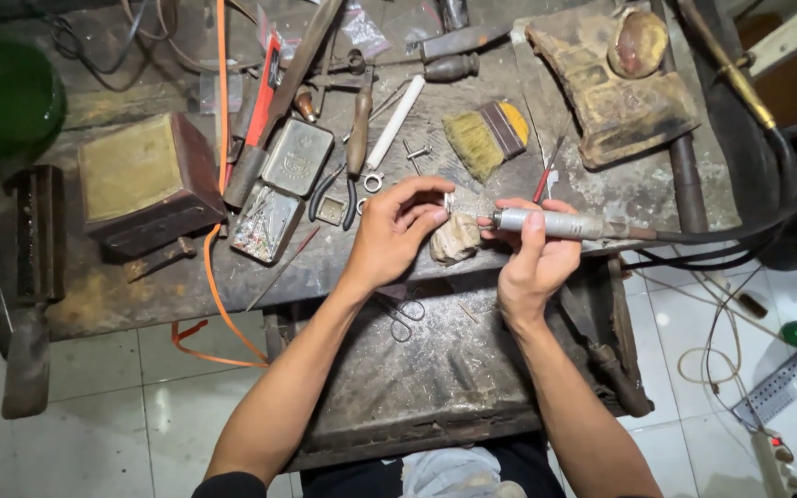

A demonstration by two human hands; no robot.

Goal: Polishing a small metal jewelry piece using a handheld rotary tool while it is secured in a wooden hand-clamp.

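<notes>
The bench peg (455, 238), a worn pale wooden block, juts from the front edge of the bench (140, 295) and serves as the reference point. Directly above the peg, the left hand (394, 235) pinches a small pale workpiece (449, 201) between thumb and forefinger; the fingers are narrow, closed on the piece. The piece is too small to resolve in detail. Just right of the peg, the right hand (532, 258) grips a grey metal handpiece (551, 223), fingers wrapped around the barrel, tip pointing left toward the workpiece. A dark hose (740, 235) runs right from the handpiece.

Below the peg, an open tray (445, 369) holds scissors (403, 314); room there is free. Behind the peg lie a brush (486, 138), pliers (354, 148) and a white rod (397, 120), crowding the bench. Left of the peg, an orange cord (219, 295) crosses the bench edge.
</notes>
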